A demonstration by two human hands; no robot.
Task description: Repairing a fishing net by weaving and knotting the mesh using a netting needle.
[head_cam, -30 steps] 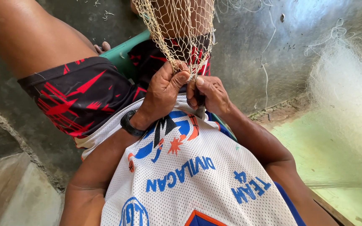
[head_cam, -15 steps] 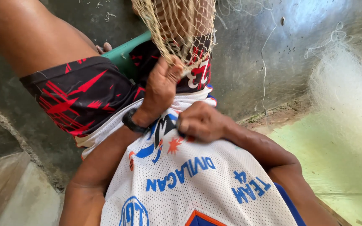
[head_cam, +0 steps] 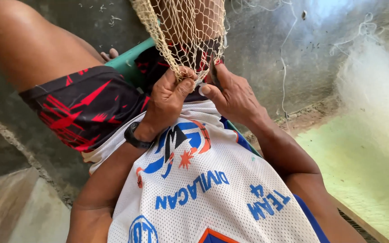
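Support here is a green plastic seat (head_cam: 129, 63); only its edge shows, between the legs, under the black-and-red shorts (head_cam: 86, 108). It sits on a grey concrete floor (head_cam: 293, 54). On the floor: loose bits of thread (head_cam: 106, 18) at top left, thin line strands (head_cam: 284, 58) trailing to the right, and a heap of fine pale netting (head_cam: 374, 90) at far right.

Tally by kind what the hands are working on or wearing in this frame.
Hands: 2, left hand and right hand
Tan net: 1
Black wristwatch: 1
Dark tool in the right hand: 1
Total: 5
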